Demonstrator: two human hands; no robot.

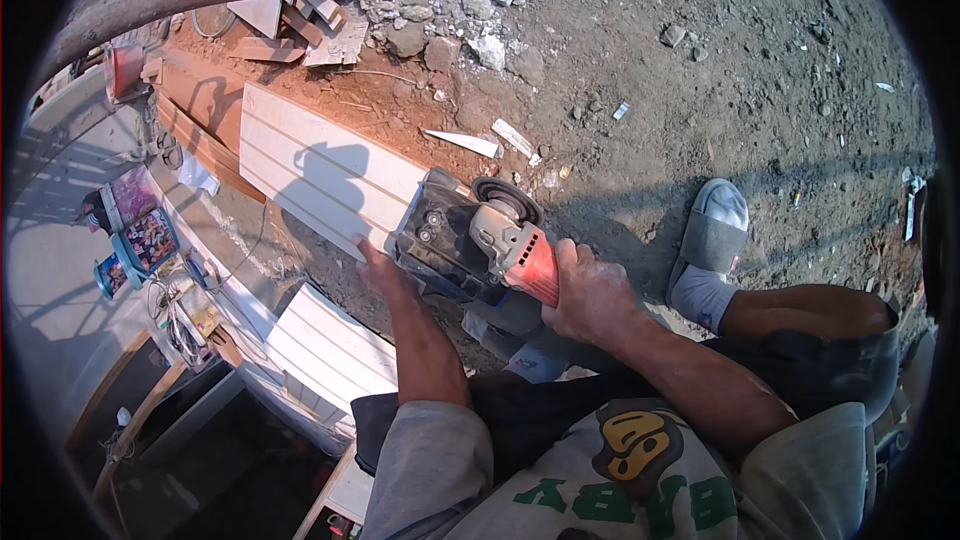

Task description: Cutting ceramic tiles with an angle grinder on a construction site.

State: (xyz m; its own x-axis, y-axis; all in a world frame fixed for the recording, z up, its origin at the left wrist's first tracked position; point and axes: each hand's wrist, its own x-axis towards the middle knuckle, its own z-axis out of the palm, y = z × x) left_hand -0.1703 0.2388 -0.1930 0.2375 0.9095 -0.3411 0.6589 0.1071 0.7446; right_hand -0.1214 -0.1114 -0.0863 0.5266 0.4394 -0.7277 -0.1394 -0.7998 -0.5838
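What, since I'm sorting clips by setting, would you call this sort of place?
Probably an outdoor building site or makeshift cutting yard: bare dirt with rubble, a pile of offcuts, and a red-bodied angle grinder in use or ready.

Green lettering [617,502] on grey shirt [550,440]

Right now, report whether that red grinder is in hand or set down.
In hand: the right hand wraps around the red grinder's body. Whether its disc is spinning, I cannot tell.
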